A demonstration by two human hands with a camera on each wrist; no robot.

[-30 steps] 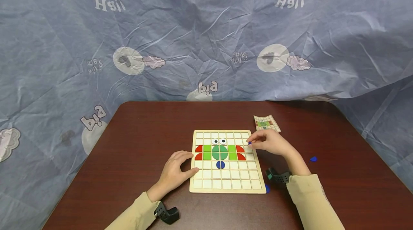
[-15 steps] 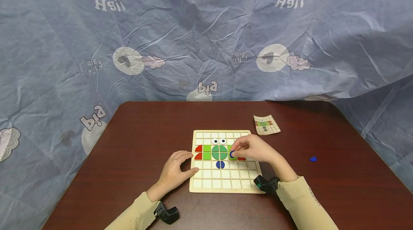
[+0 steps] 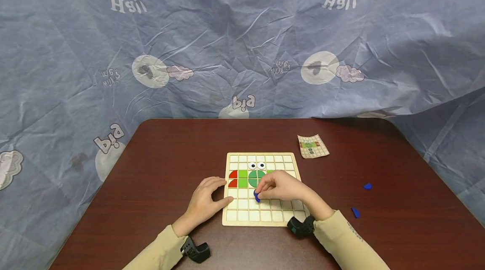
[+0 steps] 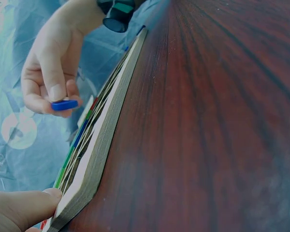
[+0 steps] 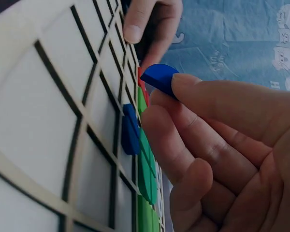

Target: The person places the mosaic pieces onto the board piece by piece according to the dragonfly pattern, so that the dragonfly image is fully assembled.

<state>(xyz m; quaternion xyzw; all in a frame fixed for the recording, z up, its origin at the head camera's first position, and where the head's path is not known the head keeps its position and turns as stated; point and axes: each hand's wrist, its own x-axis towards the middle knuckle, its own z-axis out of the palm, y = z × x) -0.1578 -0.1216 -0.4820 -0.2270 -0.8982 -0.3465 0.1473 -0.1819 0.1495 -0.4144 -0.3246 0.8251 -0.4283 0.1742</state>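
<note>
My right hand point(image 3: 282, 185) pinches a blue half-circle tile point(image 5: 160, 78) between thumb and fingers, held just over the middle of the wooden grid board point(image 3: 242, 223). Thumb and fingertips of my left hand point(image 3: 204, 200) touch the board's left edge. On the board sit red tiles point(image 3: 233, 178), light green tiles point(image 3: 243, 178), teal quarter-round tiles point(image 3: 252, 178) and two eye tiles point(image 3: 257, 165). Blue tiles point(image 5: 130, 130) lie below the teal ones in the right wrist view; from the head camera my right hand covers that spot, along with the red tiles on the right.
Two loose blue tiles, one farther back point(image 3: 368, 186) and one nearer point(image 3: 355, 212), lie on the dark wooden table point(image 3: 182, 143) right of my arm. Behind the board's right corner is a pattern card point(image 3: 313, 146). A printed blue-grey cloth point(image 3: 212, 51) hangs beyond the table.
My right hand has carried the blue tile left and nearer, from the board's right edge to its middle. A loose blue tile shows where the arm was. The left hand stays put.
</note>
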